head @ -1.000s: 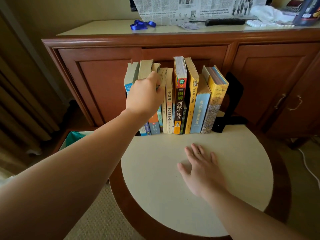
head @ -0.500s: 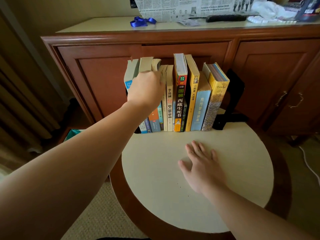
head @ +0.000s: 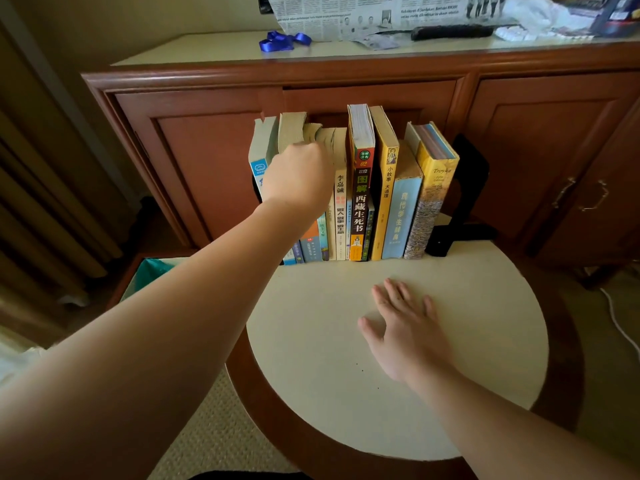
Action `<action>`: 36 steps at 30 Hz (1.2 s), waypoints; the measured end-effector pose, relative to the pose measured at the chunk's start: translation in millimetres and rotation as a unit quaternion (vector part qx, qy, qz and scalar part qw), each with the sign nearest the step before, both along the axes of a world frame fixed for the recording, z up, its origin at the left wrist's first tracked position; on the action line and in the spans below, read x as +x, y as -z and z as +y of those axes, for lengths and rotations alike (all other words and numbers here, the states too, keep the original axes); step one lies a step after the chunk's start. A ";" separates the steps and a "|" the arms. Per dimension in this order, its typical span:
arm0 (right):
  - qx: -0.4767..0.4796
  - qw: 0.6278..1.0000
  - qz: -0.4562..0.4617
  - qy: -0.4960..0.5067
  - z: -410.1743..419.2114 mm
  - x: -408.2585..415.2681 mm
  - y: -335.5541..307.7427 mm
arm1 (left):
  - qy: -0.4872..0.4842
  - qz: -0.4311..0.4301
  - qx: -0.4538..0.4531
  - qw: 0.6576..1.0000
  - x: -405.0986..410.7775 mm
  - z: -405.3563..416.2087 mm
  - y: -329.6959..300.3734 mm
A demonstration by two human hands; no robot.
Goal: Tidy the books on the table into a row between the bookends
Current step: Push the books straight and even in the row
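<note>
Several books [head: 360,188] stand upright in a row at the back of the round cream table [head: 485,323]. A black bookend [head: 464,202] stands at the row's right end, with the rightmost yellow book leaning toward it. Only a dark sliver of the left bookend [head: 255,190] shows behind the leftmost book. My left hand [head: 298,178] reaches over the left part of the row, its fingers curled over the top of a tan-paged book [head: 311,133]. My right hand [head: 405,327] lies flat on the table in front of the row, holding nothing.
A wooden cabinet [head: 207,150] stands right behind the table; on it lie a blue ribbon [head: 280,41], a newspaper [head: 363,12] and a black remote [head: 450,31]. A bin with a teal liner [head: 149,271] sits on the floor at left. A white cable [head: 620,323] runs at right.
My left hand has slid slightly left and down on the books at the left of the row. My right hand stays flat on the table.
</note>
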State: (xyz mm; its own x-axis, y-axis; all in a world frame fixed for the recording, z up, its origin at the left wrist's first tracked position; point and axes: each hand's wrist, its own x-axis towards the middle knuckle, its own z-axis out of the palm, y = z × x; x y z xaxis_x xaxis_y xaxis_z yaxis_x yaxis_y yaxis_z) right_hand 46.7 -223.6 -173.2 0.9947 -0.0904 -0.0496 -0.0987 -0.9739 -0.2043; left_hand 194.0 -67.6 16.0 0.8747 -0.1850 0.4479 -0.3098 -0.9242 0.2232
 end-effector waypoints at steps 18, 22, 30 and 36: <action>0.001 1.000 0.004 0.000 1.1 -1.2 -2.0 | 0.032 -0.010 0.079 0.996 -0.8 22.2 27.6; 0.000 1.000 0.003 -0.001 0.7 -0.2 -1.4 | 0.027 -0.006 0.075 0.997 -0.1 22.1 24.4; 0.001 1.000 0.001 0.000 0.4 -0.9 -1.7 | 0.055 -0.122 0.034 0.990 -4.2 37.3 24.6; 0.000 1.000 -0.003 0.003 1.0 -0.4 0.4 | 0.026 -0.134 0.099 0.986 4.6 49.1 15.0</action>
